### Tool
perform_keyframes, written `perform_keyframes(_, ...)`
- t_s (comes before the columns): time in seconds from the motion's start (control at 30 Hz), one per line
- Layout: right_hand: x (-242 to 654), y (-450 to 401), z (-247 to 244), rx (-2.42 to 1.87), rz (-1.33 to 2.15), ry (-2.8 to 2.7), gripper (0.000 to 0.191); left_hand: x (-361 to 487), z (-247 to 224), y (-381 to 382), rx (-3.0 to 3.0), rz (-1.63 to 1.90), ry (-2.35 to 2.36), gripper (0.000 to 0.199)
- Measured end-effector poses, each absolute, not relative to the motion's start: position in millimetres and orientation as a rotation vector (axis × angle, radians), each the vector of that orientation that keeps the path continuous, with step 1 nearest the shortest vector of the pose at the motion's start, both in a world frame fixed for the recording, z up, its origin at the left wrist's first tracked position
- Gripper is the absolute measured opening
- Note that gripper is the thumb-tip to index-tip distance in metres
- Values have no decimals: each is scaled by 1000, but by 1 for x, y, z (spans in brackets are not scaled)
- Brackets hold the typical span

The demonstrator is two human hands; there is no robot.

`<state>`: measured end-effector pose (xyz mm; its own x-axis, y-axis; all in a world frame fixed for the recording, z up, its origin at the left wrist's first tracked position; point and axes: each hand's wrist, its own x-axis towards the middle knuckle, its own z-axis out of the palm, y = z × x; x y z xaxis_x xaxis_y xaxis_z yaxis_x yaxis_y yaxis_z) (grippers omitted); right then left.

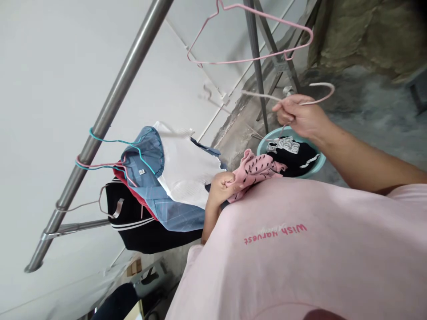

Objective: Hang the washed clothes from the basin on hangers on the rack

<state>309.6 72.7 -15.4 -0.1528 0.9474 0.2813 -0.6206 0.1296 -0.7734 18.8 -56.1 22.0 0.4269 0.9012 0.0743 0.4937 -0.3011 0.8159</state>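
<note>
My left hand (222,189) is closed on a pink garment with dark spots (255,171), bunched against the front of my pink shirt. My right hand (302,116) grips a pale pink wire hanger (262,94) near its hook, which curves out past my fingers. Part of that hanger is hidden by the hand. Below my right hand, a light blue basin (320,165) holds a black garment with white lace (296,155).
A metal rail (125,71) crosses the left side, bearing blue (180,215), white (182,164), red and black (150,235) clothes on hangers. A bare pink hanger (250,60) is at the top, near metal stand legs (256,58). A grey stool (151,278) stands at lower left.
</note>
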Motion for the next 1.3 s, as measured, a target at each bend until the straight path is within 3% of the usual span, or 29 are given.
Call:
perform_keyframes(0.23,316,50,12,-196,1633,-877,66,34,37,-60,2170,530,1104,59)
perform_keyframes(0.47,312,61,1,-187,1783,-904,68,35,38,-61,2206,512,1180,57)
perform_keyframes(0.57,312,60,-1,67,1805,-821,55,34,39,-64,2176,520,1187,56)
perform_keyframes(0.7,321,57,5,647,1784,-708,23,34,38,-66,2141,537,1213,57)
perform_keyframes(0.77,324,57,6,791,1774,-692,19,34,38,-66,2143,541,1218,57)
perform_keyframes(0.87,322,59,0,688,1782,-770,28,34,36,-66,2159,549,1206,57)
perform_keyframes(1.0,316,59,-12,121,1778,-902,58,34,36,-66,2178,571,1245,57)
perform_keyframes(1.1,320,55,-13,-298,1636,-914,64,34,34,-66,2182,580,1294,56)
perform_keyframes(1.3,333,45,-7,-254,1541,-758,68,35,32,-68,2168,633,1288,57)
